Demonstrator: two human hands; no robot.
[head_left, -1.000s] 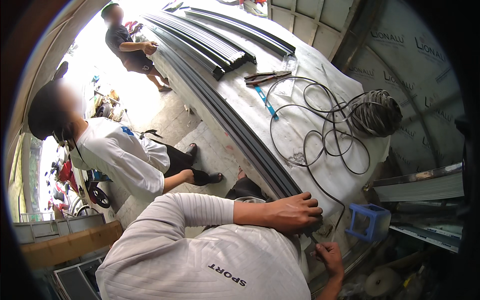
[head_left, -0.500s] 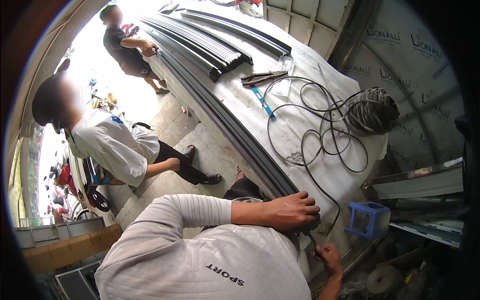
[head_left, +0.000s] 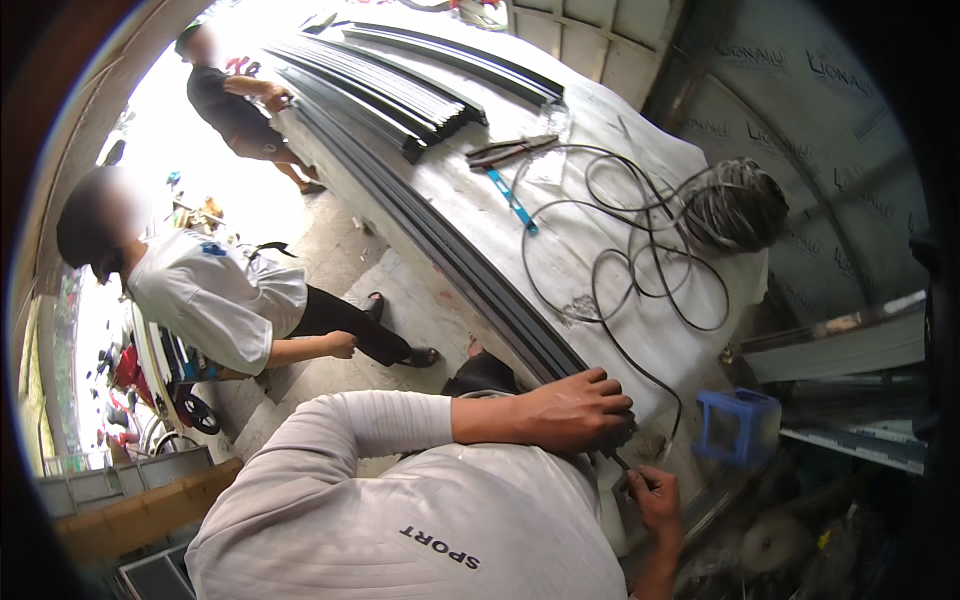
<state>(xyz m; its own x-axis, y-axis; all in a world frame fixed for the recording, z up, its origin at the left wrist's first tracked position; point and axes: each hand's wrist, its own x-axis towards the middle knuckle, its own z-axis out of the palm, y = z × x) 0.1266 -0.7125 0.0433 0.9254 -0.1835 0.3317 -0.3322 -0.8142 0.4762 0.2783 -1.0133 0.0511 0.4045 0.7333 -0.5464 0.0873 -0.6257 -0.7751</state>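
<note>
A long dark metal profile (head_left: 450, 250) lies along the near-left edge of the white-covered table. My left hand (head_left: 572, 410) is closed over its near end, fingers curled down on it. Just beyond that end, my right hand (head_left: 655, 497) pinches a thin dark strip (head_left: 622, 465) between thumb and fingers. How the strip meets the profile is hidden under my left hand. A loose black cord (head_left: 640, 365) loops over the table from a dark coil (head_left: 738, 205) at the right.
Pliers (head_left: 512, 150) and a blue strip-shaped tool (head_left: 512, 200) lie mid-table. Farther back are more dark profiles (head_left: 400, 95). A blue plastic stool (head_left: 738, 428) stands right. One person (head_left: 210, 285) stands left; another (head_left: 235, 110) holds the profile's far end.
My right hand has risen slightly, and the dark strip in it points up toward my left hand. My left hand stays on the profile. The whole view has shifted a little.
</note>
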